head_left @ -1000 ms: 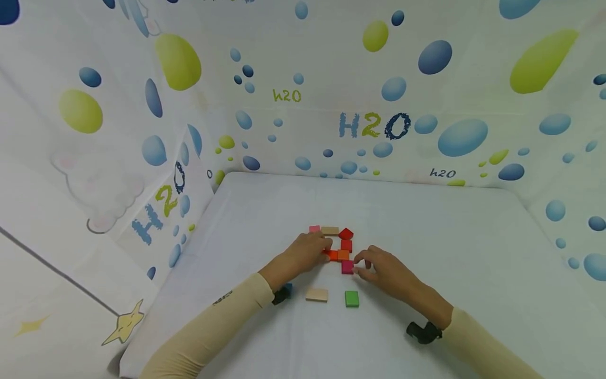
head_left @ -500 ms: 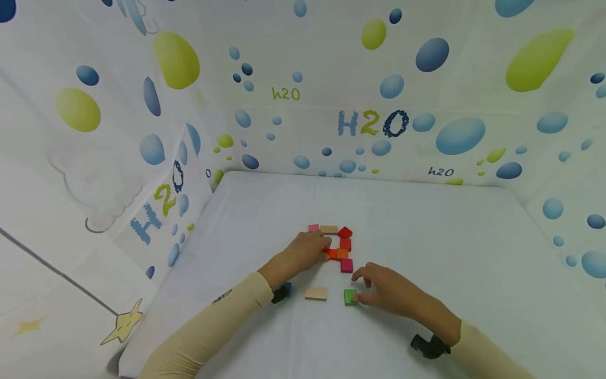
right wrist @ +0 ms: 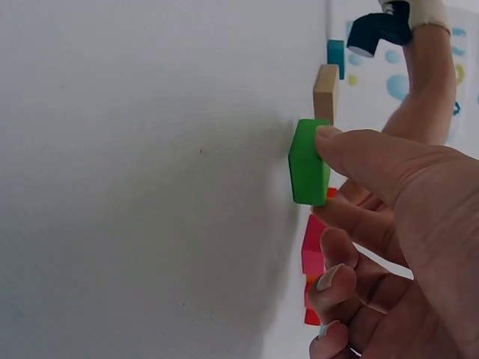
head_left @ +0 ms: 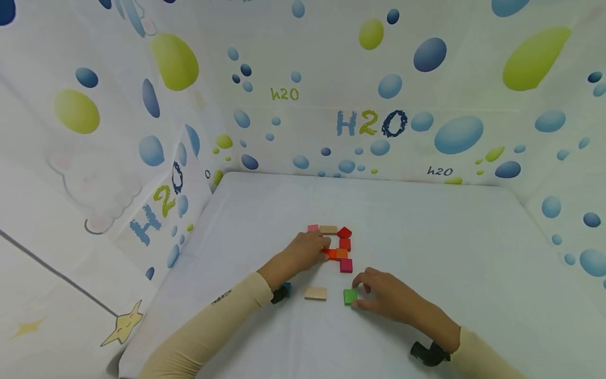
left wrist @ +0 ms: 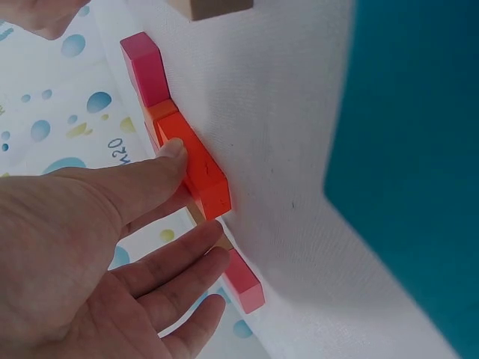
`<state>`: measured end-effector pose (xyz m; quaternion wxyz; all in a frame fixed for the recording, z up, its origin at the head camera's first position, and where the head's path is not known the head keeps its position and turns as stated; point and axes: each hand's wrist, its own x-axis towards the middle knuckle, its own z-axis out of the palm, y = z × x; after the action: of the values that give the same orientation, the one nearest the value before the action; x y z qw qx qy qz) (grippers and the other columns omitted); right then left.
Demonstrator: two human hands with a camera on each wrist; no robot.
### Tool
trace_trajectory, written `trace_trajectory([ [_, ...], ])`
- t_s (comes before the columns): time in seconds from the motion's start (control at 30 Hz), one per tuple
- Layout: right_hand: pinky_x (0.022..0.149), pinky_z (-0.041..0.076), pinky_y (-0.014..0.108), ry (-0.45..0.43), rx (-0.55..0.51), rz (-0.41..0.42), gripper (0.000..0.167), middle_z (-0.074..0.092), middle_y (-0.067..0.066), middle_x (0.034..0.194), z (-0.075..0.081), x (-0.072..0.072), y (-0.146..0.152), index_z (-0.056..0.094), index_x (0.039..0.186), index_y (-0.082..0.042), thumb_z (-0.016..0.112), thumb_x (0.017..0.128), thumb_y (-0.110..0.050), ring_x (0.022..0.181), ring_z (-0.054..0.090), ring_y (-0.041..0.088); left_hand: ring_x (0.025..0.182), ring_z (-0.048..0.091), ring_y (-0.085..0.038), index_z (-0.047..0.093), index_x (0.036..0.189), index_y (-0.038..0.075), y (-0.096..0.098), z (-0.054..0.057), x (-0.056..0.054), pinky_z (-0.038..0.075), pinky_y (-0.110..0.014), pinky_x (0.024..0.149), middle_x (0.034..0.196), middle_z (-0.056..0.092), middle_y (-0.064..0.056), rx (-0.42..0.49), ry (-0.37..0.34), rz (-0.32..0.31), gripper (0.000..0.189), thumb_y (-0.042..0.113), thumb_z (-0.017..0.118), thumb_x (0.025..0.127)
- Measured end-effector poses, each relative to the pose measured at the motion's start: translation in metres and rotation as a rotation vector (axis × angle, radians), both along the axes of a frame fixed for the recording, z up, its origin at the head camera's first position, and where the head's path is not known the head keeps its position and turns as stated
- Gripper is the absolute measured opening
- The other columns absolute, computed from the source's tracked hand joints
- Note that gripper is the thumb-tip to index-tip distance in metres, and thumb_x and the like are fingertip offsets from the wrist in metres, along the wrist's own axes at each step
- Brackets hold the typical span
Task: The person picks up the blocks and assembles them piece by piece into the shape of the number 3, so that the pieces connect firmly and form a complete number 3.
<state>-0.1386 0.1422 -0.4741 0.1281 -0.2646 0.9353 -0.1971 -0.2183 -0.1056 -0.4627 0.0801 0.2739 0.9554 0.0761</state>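
Note:
In the head view my left hand (head_left: pixel 305 251) lies over the left part of an outline of small flat blocks. Its thumb and index finger pinch a long orange-red block (left wrist: pixel 198 168), the other fingers spread loosely. A smaller orange block (head_left: pixel 342 253) adjoins that block, with a crimson block (head_left: pixel 346 266) just below. Nearer the front, my right hand (head_left: pixel 390 295) has thumb and index finger at the ends of a green block (right wrist: pixel 308 161), pinching it on the white cloth. Its other fingers are curled, without a block.
A red block (head_left: pixel 345 244), a red pentagon block (head_left: pixel 344 232), a tan block (head_left: pixel 328 230) and a pink block (head_left: pixel 313 228) form the far part of the outline. Another tan block (head_left: pixel 315 293) lies left of the green one, and a blue block (right wrist: pixel 335 56) beyond it.
My right hand has left the crimson block and come down toward the front to the green block, its thumb and index finger closing in on it. The left hand stays put.

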Motion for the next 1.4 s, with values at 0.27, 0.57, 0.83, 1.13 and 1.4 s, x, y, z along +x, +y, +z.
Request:
trace_trajectory([
  [0.27, 0.071, 0.053, 0.02, 0.043, -0.018, -0.008, 0.032, 0.057, -0.014, 0.089, -0.004, -0.003, -0.003, 0.072, 0.114, -0.023, 0.087, 0.088, -0.035, 0.079, 0.054, 0.005, 0.097, 0.057, -0.016, 0.069, 0.115, 0.017, -0.001, 0.0, -0.001, 0.054, -0.036, 0.092, 0.102, 0.064, 0.001, 0.003, 0.016, -0.012, 0.023, 0.032, 0.075, 0.1],
  [0.57, 0.065, 0.049, 0.02, 0.134, -0.019, -0.078, 0.031, 0.056, -0.013, 0.086, -0.01, -0.009, -0.006, 0.073, 0.11, -0.023, 0.088, 0.086, -0.037, 0.075, 0.052, 0.006, 0.098, 0.058, -0.016, 0.069, 0.116, 0.017, -0.001, 0.003, 0.0, 0.055, -0.037, 0.094, 0.105, 0.065, 0.0, -0.006, 0.012, -0.012, 0.024, 0.033, 0.075, 0.099],
  [0.83, 0.063, 0.047, 0.02, 0.16, -0.046, -0.1, 0.031, 0.055, -0.011, 0.084, -0.01, -0.011, -0.007, 0.073, 0.109, -0.021, 0.088, 0.087, -0.036, 0.073, 0.05, 0.007, 0.099, 0.058, -0.017, 0.069, 0.116, 0.017, -0.001, 0.005, 0.002, 0.055, -0.038, 0.095, 0.106, 0.065, -0.001, 0.002, 0.006, -0.005, 0.024, 0.032, 0.075, 0.099],
  [1.13, 0.064, 0.048, 0.021, 0.163, -0.047, -0.127, 0.033, 0.057, -0.009, 0.085, -0.011, -0.014, -0.008, 0.073, 0.11, -0.02, 0.089, 0.086, -0.036, 0.073, 0.051, 0.008, 0.099, 0.058, -0.017, 0.069, 0.117, 0.016, 0.0, 0.005, 0.001, 0.055, -0.037, 0.094, 0.106, 0.065, -0.001, -0.004, 0.004, -0.005, 0.025, 0.033, 0.074, 0.1],
  [1.4, 0.064, 0.048, 0.019, 0.211, -0.061, -0.117, 0.034, 0.06, -0.009, 0.088, -0.011, -0.013, -0.009, 0.073, 0.11, -0.019, 0.09, 0.085, -0.036, 0.074, 0.052, 0.006, 0.099, 0.059, -0.017, 0.069, 0.118, 0.017, 0.0, 0.003, 0.0, 0.055, -0.037, 0.095, 0.107, 0.065, -0.002, -0.008, 0.0, 0.001, 0.025, 0.033, 0.074, 0.1],
])
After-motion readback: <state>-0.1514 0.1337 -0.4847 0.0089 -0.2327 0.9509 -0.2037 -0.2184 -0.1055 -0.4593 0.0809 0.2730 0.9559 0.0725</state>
